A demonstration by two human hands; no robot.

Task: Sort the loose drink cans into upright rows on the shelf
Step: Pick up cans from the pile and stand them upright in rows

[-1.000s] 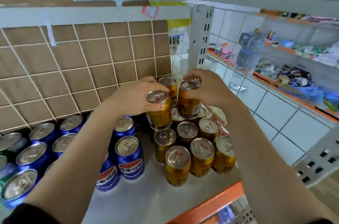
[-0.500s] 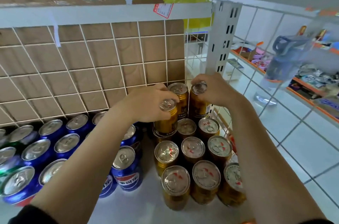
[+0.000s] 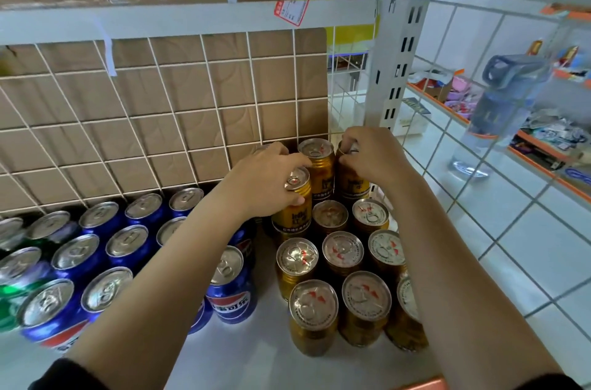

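Upright gold cans [image 3: 342, 253] stand in rows on the right half of the white shelf [image 3: 256, 354]. On top of that block, my left hand [image 3: 259, 182] grips a gold can [image 3: 292, 214] by its upper rim. My right hand [image 3: 371, 156] holds another gold can [image 3: 351, 185] at the back right, fingers curled over its top. A third raised gold can [image 3: 318, 166] stands between the two. Blue cola cans [image 3: 128, 242] fill the left half in upright rows.
A white wire grid [image 3: 160, 114] backed by cardboard closes the shelf's rear. A slotted metal upright [image 3: 396, 63] stands at the back right corner, with a wire side panel [image 3: 479, 198] beyond it. A green can [image 3: 9, 303] sits at far left. A water bottle [image 3: 499, 108] hangs outside.
Both hands have carried their gold cans farther back and lower, onto the second layer by the rear grid. The camera has tilted down and closer to the shelf.
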